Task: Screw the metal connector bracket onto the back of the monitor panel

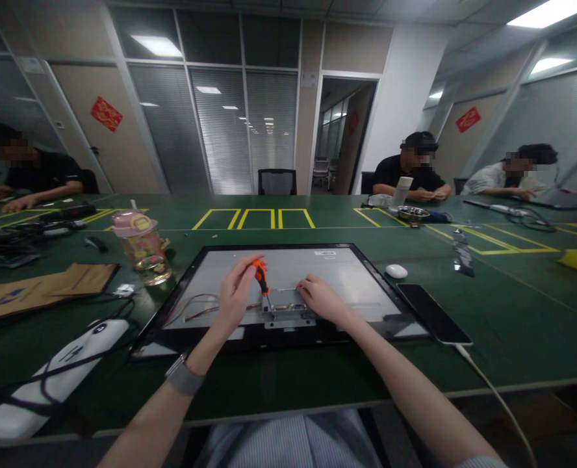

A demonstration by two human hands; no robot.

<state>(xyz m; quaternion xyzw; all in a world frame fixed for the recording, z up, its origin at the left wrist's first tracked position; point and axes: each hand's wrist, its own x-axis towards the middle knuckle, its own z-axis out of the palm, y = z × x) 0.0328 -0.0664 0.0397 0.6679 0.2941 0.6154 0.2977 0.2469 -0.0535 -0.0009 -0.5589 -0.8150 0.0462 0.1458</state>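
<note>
An orange and black screwdriver [260, 275] is gripped in my left hand [236, 291], its shaft pointing down at the left end of a metal connector bracket [288, 321]. My right hand [316, 294] is closed at the bracket's upper right edge, fingertips pressed together; whatever they hold is too small or hidden to name. Under both hands lies a flat display panel [361, 276], its grey metal back facing up inside a black frame. Video ports show along the bracket. Thin coloured wires [198, 299] run across the panel's left side to the bracket.
Left of the panel are a pink-lidded bottle [142, 250], a brown paper bag [81, 279] and a white power strip [54, 377] with black cable. On the right lie a white earbud case [396, 271] and a phone [432, 312] on a charging cable. Several people sit across the green table.
</note>
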